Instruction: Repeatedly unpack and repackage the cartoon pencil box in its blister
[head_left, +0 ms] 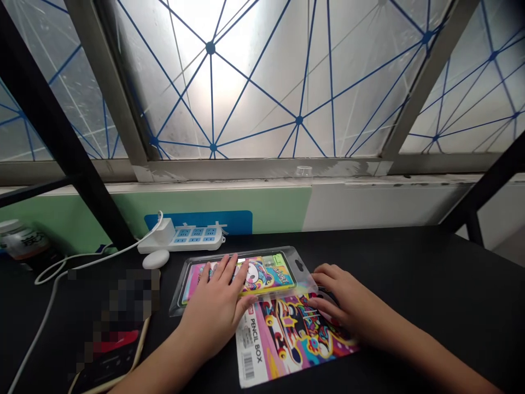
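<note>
My left hand (217, 313) spread flat on the pack (279, 278), gripping nothing | right hand (343, 298) curled at its right edge, grip unclear | pack on counter (430, 290), overlapping card (287, 339) | best: press lightly, handle clear rim, spare card creases

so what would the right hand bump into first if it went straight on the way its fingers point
Most likely the clear plastic pack: the right hand's fingertips sit at its edge, though contact is hard to tell.
</note>
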A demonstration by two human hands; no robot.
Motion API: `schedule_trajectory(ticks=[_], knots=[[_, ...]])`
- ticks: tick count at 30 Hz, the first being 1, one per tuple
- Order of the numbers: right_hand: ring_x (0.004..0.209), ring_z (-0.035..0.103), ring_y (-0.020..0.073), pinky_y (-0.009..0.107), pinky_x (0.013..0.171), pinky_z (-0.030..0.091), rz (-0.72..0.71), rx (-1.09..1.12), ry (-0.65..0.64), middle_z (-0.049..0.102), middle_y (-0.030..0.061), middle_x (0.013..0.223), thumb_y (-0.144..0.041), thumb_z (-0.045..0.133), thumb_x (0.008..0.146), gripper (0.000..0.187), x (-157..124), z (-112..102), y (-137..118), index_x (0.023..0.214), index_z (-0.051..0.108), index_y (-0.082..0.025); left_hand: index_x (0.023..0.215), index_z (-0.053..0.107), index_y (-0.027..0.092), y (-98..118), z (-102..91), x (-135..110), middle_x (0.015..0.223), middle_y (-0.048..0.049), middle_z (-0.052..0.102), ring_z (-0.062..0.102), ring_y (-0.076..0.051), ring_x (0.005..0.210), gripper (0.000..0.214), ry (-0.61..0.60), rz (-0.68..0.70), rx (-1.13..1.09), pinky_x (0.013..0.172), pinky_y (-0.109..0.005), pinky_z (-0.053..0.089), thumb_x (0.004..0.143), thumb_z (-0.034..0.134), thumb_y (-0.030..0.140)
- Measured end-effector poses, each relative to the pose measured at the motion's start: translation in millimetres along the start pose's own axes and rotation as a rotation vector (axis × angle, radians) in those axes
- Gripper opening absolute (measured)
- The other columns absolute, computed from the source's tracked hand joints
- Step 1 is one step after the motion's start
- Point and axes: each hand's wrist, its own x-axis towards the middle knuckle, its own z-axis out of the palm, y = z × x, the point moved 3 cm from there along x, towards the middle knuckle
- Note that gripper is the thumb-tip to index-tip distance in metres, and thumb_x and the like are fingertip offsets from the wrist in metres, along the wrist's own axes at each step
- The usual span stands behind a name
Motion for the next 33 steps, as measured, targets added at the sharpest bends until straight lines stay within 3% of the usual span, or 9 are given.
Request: schedule_trajectory(ticks=[6,10,14,18,25,27,30,33], knots=[[0.086,0.055,0.0258,0.042,0.078,0.045,0.03,-0.091,0.104,0.06,0.0084,0.094,-0.05,0.05,0.097,0.031,8,18,-1,0.084,0.054,-0.022,0.154,0.035,0.025,-1,4.0,-3,0.159,-0.0107,0.031,0.028,-0.036,0.147,0.065,0.027,-0.011,0.006,0.113,-0.062,0.03,0.1,0.028,0.062],[0.075,0.057,0.0245,0.035,0.065,0.04,0.142,-0.054,-0.023,0.061,0.0064,0.079,-0.058,0.046,0.095,0.038,2,17,-4,0.079,0.048,-0.023,0.154,0.034,0.027,-6,5.9,-8,0.159,-0.0093,0.031,0.029,-0.036,0.147,0.067,0.018,-0.021,-0.016,0.113,-0.062,0.03,0.099,0.03,0.065],[0.062,0.058,0.0246,0.031,0.053,0.027,0.285,-0.096,-0.204,0.062,0.0061,0.069,-0.058,0.045,0.094,0.036,-12,16,-8,0.084,0.052,-0.023,0.155,0.031,0.027,-8,3.4,-9,0.16,-0.0084,0.028,0.027,-0.036,0.147,0.068,0.005,-0.024,-0.028,0.113,-0.062,0.03,0.098,0.032,0.065],[0.063,0.059,0.0231,0.03,0.054,0.027,0.166,-0.076,-0.329,0.064,0.0066,0.071,-0.056,0.044,0.096,0.04,-21,6,-8,0.076,0.056,-0.024,0.154,0.033,0.026,-5,-1.4,-8,0.16,-0.0082,0.025,0.025,-0.036,0.148,0.069,-0.039,-0.043,-0.041,0.114,-0.064,0.028,0.098,0.028,0.067],[0.069,0.054,0.0169,0.027,0.062,0.036,-0.009,0.114,-0.284,0.059,0.0003,0.073,-0.054,0.051,0.096,0.041,-21,-21,-4,0.071,0.05,-0.022,0.153,0.033,0.027,-4,-4.3,-7,0.16,-0.007,0.026,0.024,-0.034,0.149,0.065,-0.038,-0.054,-0.061,0.115,-0.063,0.027,0.1,0.026,0.063],[0.066,0.051,0.0158,0.026,0.06,0.036,0.003,0.16,-0.276,0.056,-0.0014,0.069,-0.054,0.051,0.096,0.041,-13,-25,6,0.07,0.049,-0.022,0.153,0.035,0.029,-6,-6.0,-6,0.16,-0.0056,0.028,0.024,-0.032,0.149,0.059,-0.037,-0.06,-0.083,0.115,-0.062,0.027,0.102,0.023,0.057],[0.063,0.052,0.0166,0.027,0.057,0.038,0.121,0.179,-0.238,0.059,-0.0011,0.069,-0.057,0.045,0.096,0.042,4,-27,41,0.073,0.055,-0.023,0.149,0.042,0.033,-8,-9.9,-6,0.158,-0.0017,0.034,0.027,-0.029,0.148,0.054,-0.061,-0.081,-0.152,0.115,-0.061,0.028,0.105,0.017,0.051],[0.079,0.062,0.0227,0.032,0.07,0.046,0.176,0.112,-0.142,0.069,0.0035,0.087,-0.059,0.044,0.095,0.041,19,-26,76,0.086,0.065,-0.025,0.145,0.048,0.033,-8,-12.7,-7,0.156,-0.0011,0.038,0.03,-0.029,0.147,0.053,-0.064,-0.085,-0.171,0.114,-0.061,0.029,0.104,0.02,0.052]])
